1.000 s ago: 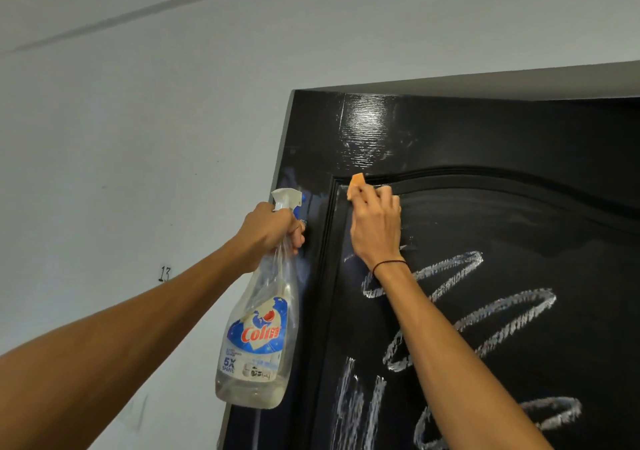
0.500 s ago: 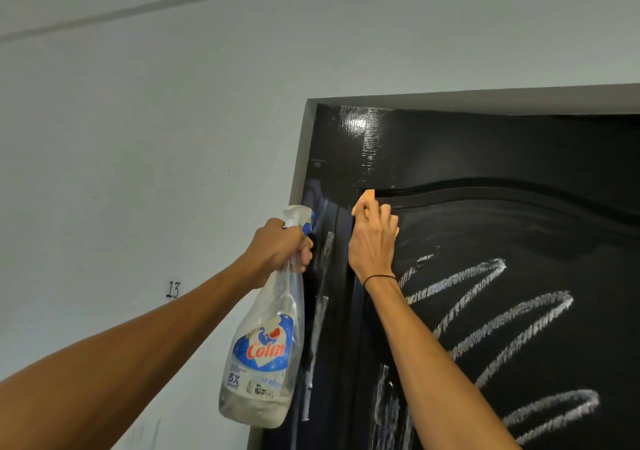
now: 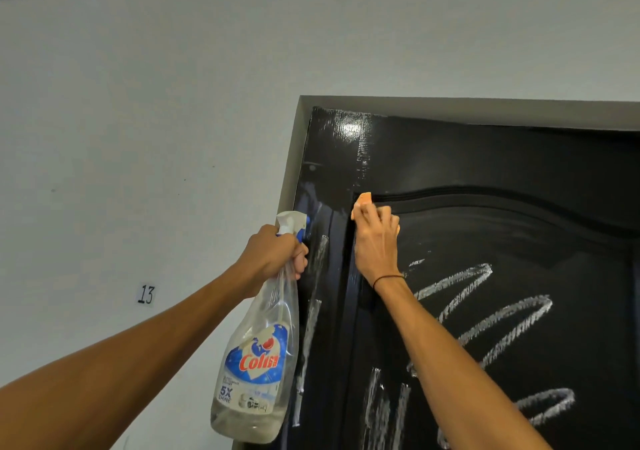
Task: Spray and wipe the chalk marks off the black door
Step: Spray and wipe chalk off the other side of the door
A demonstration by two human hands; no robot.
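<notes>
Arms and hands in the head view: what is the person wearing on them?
Both forearms are bare, with no sleeves in view and no gloves. The right hand has a thin dark band around its wrist. The left hand shows no ring, watch or band.

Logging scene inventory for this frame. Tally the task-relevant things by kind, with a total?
Spray bottles: 1, the spray bottle, held by the left hand
Wiping cloths: 1, the orange cloth, under the right hand
Doors: 1, the black door
Hands: 2
Total: 5
</notes>
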